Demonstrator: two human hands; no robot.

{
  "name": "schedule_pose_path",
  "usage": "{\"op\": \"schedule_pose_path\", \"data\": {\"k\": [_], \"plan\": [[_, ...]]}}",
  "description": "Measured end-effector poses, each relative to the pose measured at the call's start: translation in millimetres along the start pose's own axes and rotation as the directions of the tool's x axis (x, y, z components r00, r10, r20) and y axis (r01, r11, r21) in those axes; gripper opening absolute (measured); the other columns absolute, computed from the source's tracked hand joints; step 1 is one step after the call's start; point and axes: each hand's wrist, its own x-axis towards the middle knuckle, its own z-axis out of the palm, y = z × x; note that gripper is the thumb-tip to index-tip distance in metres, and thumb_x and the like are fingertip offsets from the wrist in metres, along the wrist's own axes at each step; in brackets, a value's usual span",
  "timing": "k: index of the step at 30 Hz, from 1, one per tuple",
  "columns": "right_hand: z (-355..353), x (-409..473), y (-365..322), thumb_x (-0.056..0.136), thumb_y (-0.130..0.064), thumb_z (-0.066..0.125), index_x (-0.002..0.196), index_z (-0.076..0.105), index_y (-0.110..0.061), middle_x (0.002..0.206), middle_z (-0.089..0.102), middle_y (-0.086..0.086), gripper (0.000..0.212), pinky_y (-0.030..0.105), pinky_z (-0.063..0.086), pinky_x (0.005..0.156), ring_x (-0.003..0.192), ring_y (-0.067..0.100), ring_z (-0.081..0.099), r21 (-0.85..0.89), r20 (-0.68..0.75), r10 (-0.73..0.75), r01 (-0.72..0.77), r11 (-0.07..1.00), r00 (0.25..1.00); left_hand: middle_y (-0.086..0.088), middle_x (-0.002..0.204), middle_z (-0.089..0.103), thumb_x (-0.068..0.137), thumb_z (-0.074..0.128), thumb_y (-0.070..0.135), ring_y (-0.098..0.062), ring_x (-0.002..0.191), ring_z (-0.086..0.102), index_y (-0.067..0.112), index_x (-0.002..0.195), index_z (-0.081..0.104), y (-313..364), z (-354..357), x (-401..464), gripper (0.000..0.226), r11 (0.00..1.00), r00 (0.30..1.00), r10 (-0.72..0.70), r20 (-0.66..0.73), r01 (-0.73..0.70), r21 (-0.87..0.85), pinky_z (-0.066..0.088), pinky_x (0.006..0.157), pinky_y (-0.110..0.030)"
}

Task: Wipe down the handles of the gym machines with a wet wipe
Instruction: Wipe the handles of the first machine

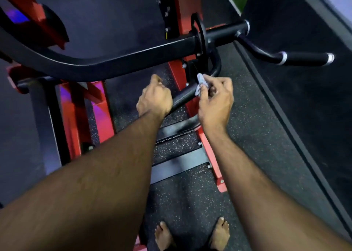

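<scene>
Feet: two bare feet (190, 235) at the bottom edge, standing on speckled black rubber floor (253, 136).
Forearms: both bare, reaching forward from the lower corners toward the middle of the view.
Left hand (154, 98): fingers curled round the near end of the black textured handle (183, 96), back of the hand up, thumb side toward the machine.
Right hand (216, 98): fingertips pinch a small crumpled pale wet wipe (202, 84); remaining fingers loosely curled.
Wet wipe position: pressed against the far end of the same handle, just beside the point where the grip meets its curved black tube; well apart from the left hand along the grip.
Frame: red steel frame (211, 155) with grey cross plates bolted at floor level, directly under the hands.
Lever arm: thick black curved arm (114, 60) crosses the view beyond the hands.
Far handle: second black grip (304, 59) with silver end rings, upper right, untouched.
</scene>
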Motion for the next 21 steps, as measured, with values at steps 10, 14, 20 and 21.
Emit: {"op": "schedule_pose_path", "data": {"k": [10,14,20,21], "plan": [[36,-15,-22,0.094,0.01,0.052,0.093,0.063,-0.016,0.074,0.063,0.003,0.029,0.021,0.046,0.055,0.059,0.01,0.056,0.697,0.116,0.805,-0.625,0.352,0.582,-0.012,0.123,0.065,0.105,0.037,0.026,-0.036,0.11,0.061,0.03,0.12,0.057,11,-6,-10,0.026,1.0,0.999,-0.018,-0.028,0.019,0.024,0.036,0.085,-0.036],[27,7,-20,0.1,0.012,0.036,0.094,0.066,-0.011,0.072,0.063,0.004,0.038,0.019,0.056,0.063,0.051,0.004,0.059,0.776,0.373,0.788,-0.63,0.025,0.49,-0.01,0.114,0.064,0.105,0.035,0.028,-0.033,0.096,0.057,0.031,0.12,0.057,8,-4,-6,0.026,1.0,1.0,-0.023,-0.019,0.023,0.014,0.037,0.083,-0.036],[25,-16,-23,0.099,0.005,0.054,0.113,0.063,-0.004,0.092,0.068,0.006,0.019,0.02,0.058,0.069,0.075,0.011,0.064,0.767,0.314,0.797,-0.633,0.107,0.516,0.0,0.089,0.048,0.106,0.033,0.024,-0.027,0.088,0.047,0.029,0.119,0.056,8,-4,-3,0.027,1.0,1.0,-0.005,-0.011,0.005,0.021,0.034,0.082,-0.034],[27,-7,-21,0.099,0.005,0.054,0.106,0.066,-0.007,0.087,0.068,0.005,0.018,0.018,0.056,0.063,0.072,0.011,0.062,0.794,0.28,0.812,-0.599,0.105,0.512,0.001,0.085,0.046,0.107,0.033,0.024,-0.027,0.088,0.046,0.029,0.119,0.056,8,-3,-3,0.027,1.0,1.0,-0.011,-0.009,0.011,0.025,0.034,0.081,-0.034]]}}
